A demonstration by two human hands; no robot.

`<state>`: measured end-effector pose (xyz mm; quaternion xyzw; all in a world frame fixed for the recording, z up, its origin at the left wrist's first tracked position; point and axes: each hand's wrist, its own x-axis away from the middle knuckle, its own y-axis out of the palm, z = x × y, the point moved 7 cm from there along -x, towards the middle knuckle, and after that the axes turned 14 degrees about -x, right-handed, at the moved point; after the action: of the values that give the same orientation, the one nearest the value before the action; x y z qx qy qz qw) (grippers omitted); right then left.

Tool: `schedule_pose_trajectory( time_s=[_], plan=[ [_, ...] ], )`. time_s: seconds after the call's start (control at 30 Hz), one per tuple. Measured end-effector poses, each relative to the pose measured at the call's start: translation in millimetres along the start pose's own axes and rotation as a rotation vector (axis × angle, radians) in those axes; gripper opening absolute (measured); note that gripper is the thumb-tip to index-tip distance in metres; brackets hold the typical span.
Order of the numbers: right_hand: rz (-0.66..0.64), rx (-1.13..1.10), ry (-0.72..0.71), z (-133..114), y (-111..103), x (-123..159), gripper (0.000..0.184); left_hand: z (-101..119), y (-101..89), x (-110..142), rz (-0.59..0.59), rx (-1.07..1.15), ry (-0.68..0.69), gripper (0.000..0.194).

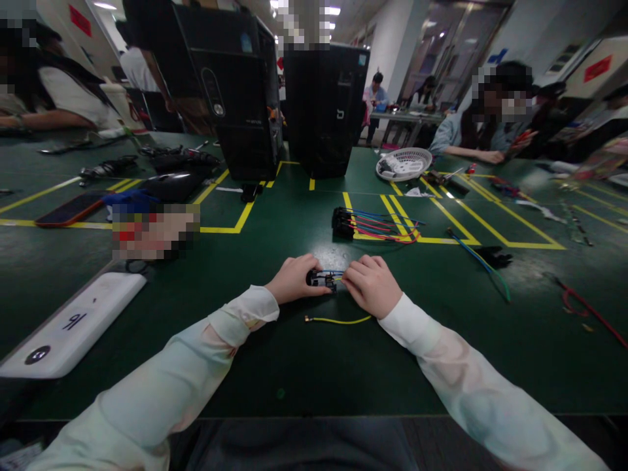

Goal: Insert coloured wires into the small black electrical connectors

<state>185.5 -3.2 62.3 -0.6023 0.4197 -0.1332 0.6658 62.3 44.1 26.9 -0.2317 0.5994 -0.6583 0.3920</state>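
Gripping one connector (314, 280) in left fingers (318, 290)
Pinching at least two wires (336, 272) in right fingers (357, 277) — near one yellow lead (343, 322)

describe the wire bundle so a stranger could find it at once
On the green table stand two black towers. Between the right tower and the right hand lies the bundle, a black block with wires trailing rightward. Its many blue and red wires set it apart from the few blue and green wires farther right.
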Motion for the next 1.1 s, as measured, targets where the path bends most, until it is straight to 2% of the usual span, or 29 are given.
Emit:
schedule_pose_trajectory(
  time_s=[0.23,0.43,0.6,0.8,1.0,1.1],
  plan=[
    [0.047,0.038,0.026,0.3,-2.4,0.4,0.019,-0.6,-0.6,0.2,0.002,-0.003,-0.009,0.041],
    [-0.008,0.026,0.012,0.0,2.3,-1.0,0.02,-1.1,0.4,-0.1,-0.001,-0.006,-0.003,0.04],
    [0.051,0.055,0.014,-0.2,-2.9,-0.4,0.022,-0.5,0.3,-0.6,-0.008,-0.018,-0.007,0.04],
    [-0.023,0.026,0.0,1.3,3.3,-1.5,0.019,-0.7,1.4,-0.1,-0.001,-0.02,0.008,0.041],
    [0.021,0.05,0.01,1.4,0.0,-0.8,0.021,-0.4,2.2,-0.3,0.001,-0.044,0.018,0.041],
    [-0.003,0.034,-0.01,1.6,3.1,-1.1,0.018,0.5,1.9,0.4,0.004,-0.059,0.017,0.041]
  ],
)
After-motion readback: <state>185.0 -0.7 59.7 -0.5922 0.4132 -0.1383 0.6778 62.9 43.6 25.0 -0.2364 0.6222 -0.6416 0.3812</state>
